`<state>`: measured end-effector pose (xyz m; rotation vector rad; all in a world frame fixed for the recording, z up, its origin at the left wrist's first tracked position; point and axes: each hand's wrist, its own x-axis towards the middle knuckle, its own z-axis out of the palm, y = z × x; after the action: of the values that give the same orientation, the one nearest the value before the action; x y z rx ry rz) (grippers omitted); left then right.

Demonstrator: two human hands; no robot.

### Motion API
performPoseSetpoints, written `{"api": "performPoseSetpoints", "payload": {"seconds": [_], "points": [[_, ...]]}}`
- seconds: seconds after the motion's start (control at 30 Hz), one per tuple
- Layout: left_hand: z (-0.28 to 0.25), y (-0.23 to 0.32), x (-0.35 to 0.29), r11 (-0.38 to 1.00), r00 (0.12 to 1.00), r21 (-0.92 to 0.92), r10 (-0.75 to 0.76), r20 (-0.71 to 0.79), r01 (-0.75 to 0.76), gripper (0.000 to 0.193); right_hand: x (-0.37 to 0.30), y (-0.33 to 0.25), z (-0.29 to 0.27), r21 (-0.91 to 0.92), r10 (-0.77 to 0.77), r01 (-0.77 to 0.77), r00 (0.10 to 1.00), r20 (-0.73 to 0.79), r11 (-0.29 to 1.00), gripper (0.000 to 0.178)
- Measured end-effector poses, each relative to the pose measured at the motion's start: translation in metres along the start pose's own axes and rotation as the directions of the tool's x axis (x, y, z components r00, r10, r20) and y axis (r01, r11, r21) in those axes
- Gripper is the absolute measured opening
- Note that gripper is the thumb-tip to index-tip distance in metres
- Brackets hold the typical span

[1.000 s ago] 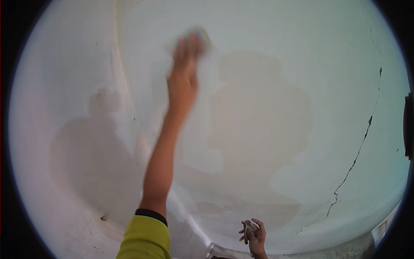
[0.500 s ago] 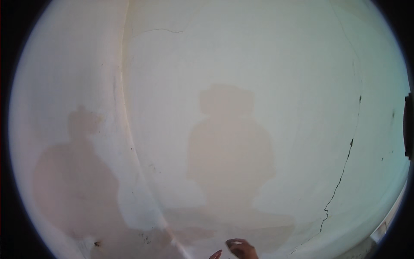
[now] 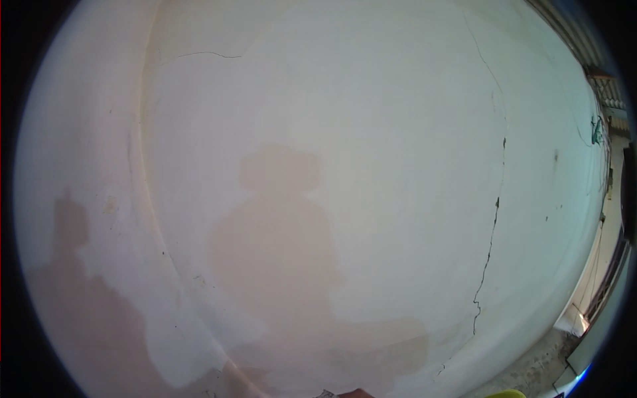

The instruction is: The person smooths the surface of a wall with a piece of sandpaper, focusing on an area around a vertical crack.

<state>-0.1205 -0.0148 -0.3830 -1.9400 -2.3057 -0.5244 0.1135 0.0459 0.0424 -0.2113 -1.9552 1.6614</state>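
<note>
Mostly pale wall [image 3: 398,132], jagged crack [image 3: 490,255], corrugated roofing [image 3: 564,26] upper right; hand [image 3: 356,393] cut off, can't tell fingers' state.

"Clothing?"

"Sleeve [image 3: 507,394], it looks like: yellow-green, only a curved sliver, below the wall crack [image 3: 491,245], just right of its lower end."

"Cuff, markings?"

"Too little shows to tell."

"Skin?"

"Bare rounded sliver of a hand [image 3: 356,393], below and left of the wall crack. Left or right, can't tell."
</note>
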Motion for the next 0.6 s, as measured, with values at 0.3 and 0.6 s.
{"api": "performPoseSetpoints", "payload": {"seconds": [0.3,0.6], "points": [[-0.433,0.154,0.018,0.379,0.856,-0.907,-0.392,-0.337,-0.183,0.018,0.089,-0.217,-0.094,-0.778,-0.609,0.413,0.485,0.628,-0.474,0.031],[-0.427,0.158,0.034,0.249,0.732,-0.956,-0.621,-0.281,-0.156,0.019,0.249,-0.428,-0.222,-0.667,-0.457,0.312,0.533,0.712,-0.677,0.046]]}}
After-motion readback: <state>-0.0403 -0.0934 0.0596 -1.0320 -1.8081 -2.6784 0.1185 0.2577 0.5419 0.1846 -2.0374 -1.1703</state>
